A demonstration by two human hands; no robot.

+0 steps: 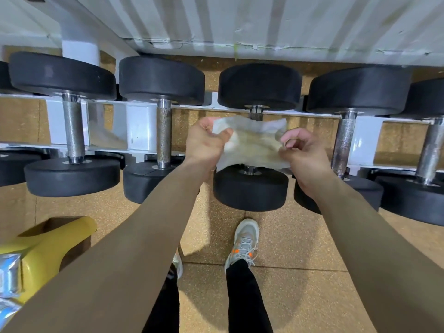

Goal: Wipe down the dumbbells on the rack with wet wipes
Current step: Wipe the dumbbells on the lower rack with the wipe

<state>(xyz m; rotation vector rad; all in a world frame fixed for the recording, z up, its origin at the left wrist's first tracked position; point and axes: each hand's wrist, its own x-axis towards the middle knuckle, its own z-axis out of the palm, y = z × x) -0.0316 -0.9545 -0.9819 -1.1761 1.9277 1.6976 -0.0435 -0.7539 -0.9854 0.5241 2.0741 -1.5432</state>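
Note:
Several black dumbbells with knurled steel handles lie across a white rack (141, 131). A soiled, yellowish wet wipe (252, 143) is stretched flat between both hands above the middle dumbbell (251, 188), hiding most of its handle. My left hand (204, 143) pinches the wipe's left edge with thumb and fingers. My right hand (302, 152) pinches its right edge. Neighbouring dumbbells sit to the left (163, 131) and to the right (343, 143) of my hands.
A yellow stool-like object (50, 246) stands at the lower left with a silvery-blue packet (8, 280) on it. Below are my legs and a grey-and-orange shoe (243, 243) on a cork-coloured floor. A white ribbed wall runs behind the rack.

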